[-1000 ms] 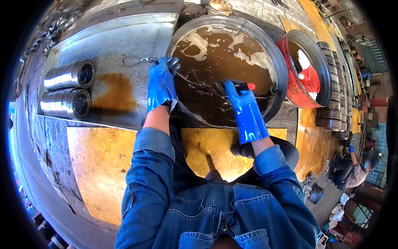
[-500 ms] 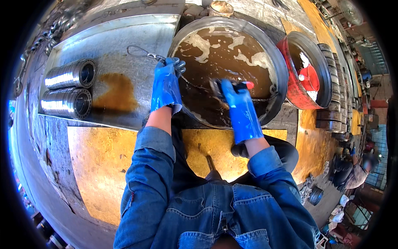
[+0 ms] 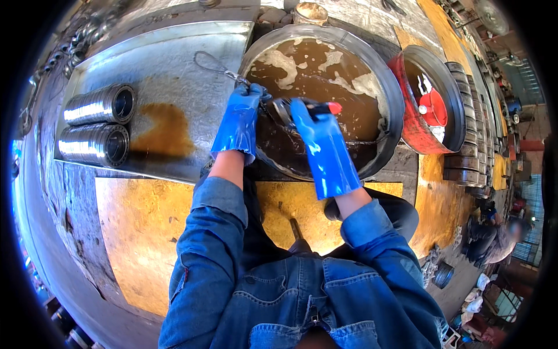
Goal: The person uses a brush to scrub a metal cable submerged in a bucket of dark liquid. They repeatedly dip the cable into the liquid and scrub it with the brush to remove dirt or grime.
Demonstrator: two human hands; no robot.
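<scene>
Cable (image 3: pixel 231 74) across tub (image 3: pixel 396 107) — brown liquid (image 3: pixel 319 86) inside

A workshop with a worn grey floor (image 3: pixel 87 256), partly sheeted in scuffed yellow.
One yellow floor sheet (image 3: pixel 142 238) lies flat in the foreground, its surface stained and brightly lit near the middle; another yellow strip (image 3: pixel 433 218) runs along the right. A round fan (image 3: pixel 492 16) stands at the upper right. Below it, bluish ribbed panels (image 3: pixel 529 189) bend along the rim, perhaps windows or corrugated wall, too distorted to tell. Bluish light tints the left edge.
</scene>
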